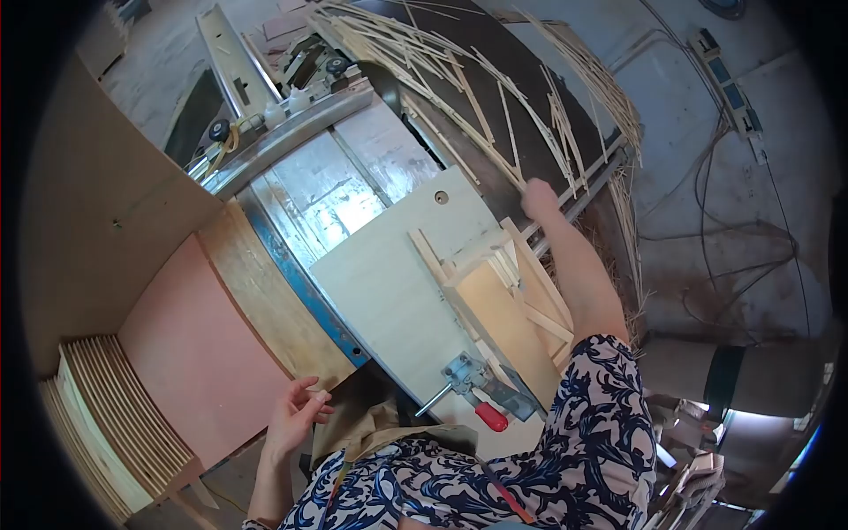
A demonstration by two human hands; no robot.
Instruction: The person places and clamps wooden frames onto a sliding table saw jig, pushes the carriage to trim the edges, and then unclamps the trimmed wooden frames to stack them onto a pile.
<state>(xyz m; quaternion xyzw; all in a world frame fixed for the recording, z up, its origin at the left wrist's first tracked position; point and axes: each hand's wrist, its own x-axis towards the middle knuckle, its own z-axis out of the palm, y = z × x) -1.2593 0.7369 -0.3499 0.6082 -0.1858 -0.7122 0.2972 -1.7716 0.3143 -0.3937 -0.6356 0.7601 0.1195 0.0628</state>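
My right hand is stretched out over the dark far side of the machine table, its fingers closed at the near end of a thin wooden strip. Loose strips lie around it. My left hand is near the front edge of the pink board, with slightly bent fingers apart and nothing in them. Between my arms is a pale plywood jig with a wooden block on it. A toggle clamp with a red handle is fixed at its near end.
A metal machine table has a rail across its far side. Stacked thin boards stand at left, beside a large brown panel. Many wooden strips are heaped at the back. Cables lie on the floor at right.
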